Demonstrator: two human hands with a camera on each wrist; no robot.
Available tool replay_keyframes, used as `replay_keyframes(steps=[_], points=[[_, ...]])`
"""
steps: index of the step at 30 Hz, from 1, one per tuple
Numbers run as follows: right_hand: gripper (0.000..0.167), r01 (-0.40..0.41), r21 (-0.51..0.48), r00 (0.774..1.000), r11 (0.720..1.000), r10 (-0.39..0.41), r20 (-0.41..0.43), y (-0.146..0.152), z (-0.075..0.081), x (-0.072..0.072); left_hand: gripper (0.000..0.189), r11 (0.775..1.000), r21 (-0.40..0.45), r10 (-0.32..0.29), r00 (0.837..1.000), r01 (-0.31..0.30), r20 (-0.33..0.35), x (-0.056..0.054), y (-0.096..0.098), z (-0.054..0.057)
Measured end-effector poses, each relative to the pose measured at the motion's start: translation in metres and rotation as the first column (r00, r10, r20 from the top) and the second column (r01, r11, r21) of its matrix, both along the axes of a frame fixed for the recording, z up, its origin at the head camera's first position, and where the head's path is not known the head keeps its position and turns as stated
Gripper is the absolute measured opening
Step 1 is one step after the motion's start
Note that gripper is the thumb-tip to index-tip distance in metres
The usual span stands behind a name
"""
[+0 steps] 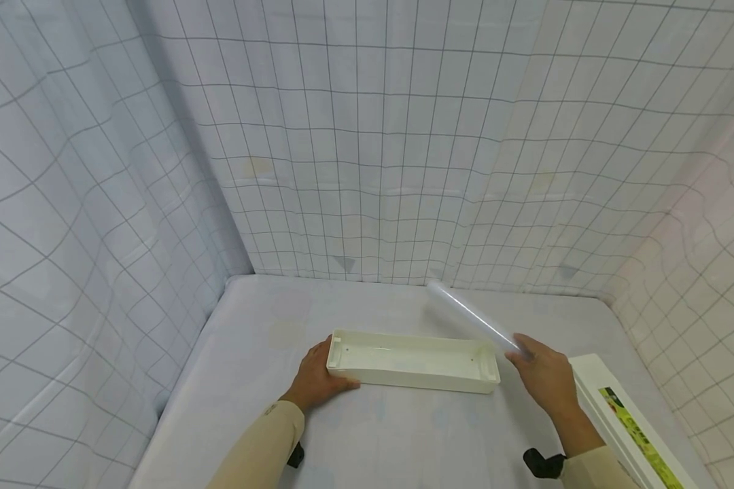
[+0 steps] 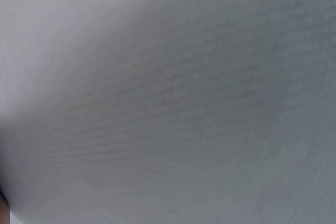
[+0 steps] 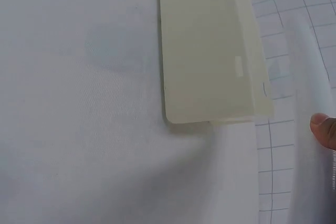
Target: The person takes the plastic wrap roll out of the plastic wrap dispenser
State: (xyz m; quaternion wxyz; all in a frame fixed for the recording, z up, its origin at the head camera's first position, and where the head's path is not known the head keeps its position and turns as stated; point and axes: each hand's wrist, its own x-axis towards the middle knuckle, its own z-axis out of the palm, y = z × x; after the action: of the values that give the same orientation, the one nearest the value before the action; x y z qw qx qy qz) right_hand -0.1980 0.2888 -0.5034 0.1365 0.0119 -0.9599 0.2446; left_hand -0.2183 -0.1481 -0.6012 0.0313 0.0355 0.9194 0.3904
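A long cream plastic box [image 1: 410, 382], open at the top, lies crosswise on the table; its inside holds nothing that shows. My left hand [image 1: 319, 382] grips its left end, thumb along the front wall and fingers behind. To the right, my right hand [image 1: 549, 377] holds one end of a shiny translucent roll of cling film [image 1: 467, 314]. The roll slants up and away to the left, past the box's right end. In the right wrist view, the thumb [image 3: 324, 129] lies on the film roll [image 3: 307, 72], beside the box [image 3: 207, 51]. Only blurred white cloth fills the left wrist view.
A long white lid [image 1: 593, 387] with a green and yellow label lies at the right, partly behind the right forearm. White cloth [image 1: 367, 448] covers the table. Gridded white sheets [image 1: 379, 170] hang along the back and both sides.
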Motion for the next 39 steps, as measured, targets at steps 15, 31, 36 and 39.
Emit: replay_keyframes(steps=[15,31,36,39], points=[[0.050,0.215,-0.081,0.973,0.973,-0.207,0.097,0.016,-0.014,0.014,0.122,1.000,0.015,0.005,1.000,-0.005,0.001,0.000,-0.001,0.001],[0.051,0.300,-0.031,0.945,0.953,-0.293,0.144,0.029,-0.032,0.031,0.122,1.000,0.025,0.003,1.000,-0.003,-0.017,-0.001,0.000,-0.004],[0.051,0.320,-0.021,0.936,0.947,-0.313,0.159,0.031,-0.037,0.032,0.123,1.000,0.019,0.007,1.000,-0.007,-0.019,-0.001,0.000,-0.006],[0.051,0.329,-0.026,0.933,0.944,-0.320,0.166,0.032,-0.040,0.033,0.124,1.000,0.020,0.010,1.000,-0.010,-0.011,0.000,-0.001,-0.007]])
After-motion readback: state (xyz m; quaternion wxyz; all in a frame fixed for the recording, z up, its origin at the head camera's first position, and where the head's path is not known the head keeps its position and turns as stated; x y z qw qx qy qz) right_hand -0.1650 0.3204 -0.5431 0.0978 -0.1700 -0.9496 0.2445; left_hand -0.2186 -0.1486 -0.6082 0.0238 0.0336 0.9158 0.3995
